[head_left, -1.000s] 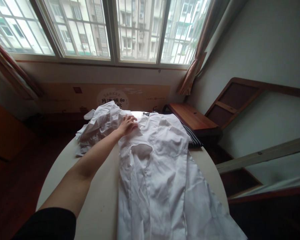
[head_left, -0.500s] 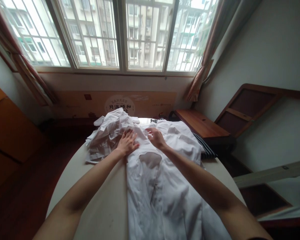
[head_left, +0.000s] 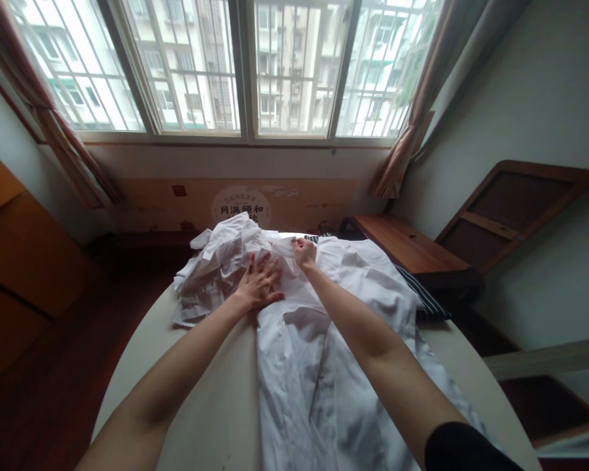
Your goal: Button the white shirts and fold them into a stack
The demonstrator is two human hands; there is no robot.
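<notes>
A: Where's the long white cloth garment [head_left: 294, 373]?
B: Spread over the round cream worktop [head_left: 211, 399], its near end running out of view. The crumpled white cloth heap [head_left: 209, 275] sits far left, right against it.

A: And each grip?
B: The left hand [head_left: 261, 282] is flat, fingers spread, holding nothing; it lies where garment and heap meet, and I can't tell which cloth is under the fingertips. The right hand [head_left: 304, 252] is closed, seemingly pinching a fold at the garment's far edge.

A: What could go wrong?
B: If that left palm presses on the garment while the right hand pulls, I'd expect new creases between them. Fingers snagging the heap could drag it across.

A: And at the far right?
B: Folded black-and-white striped fabric [head_left: 427, 297] lies partly beneath the garment, so a hard tug might shift it too. The thin cloth could also slip from such a small pinch.
</notes>
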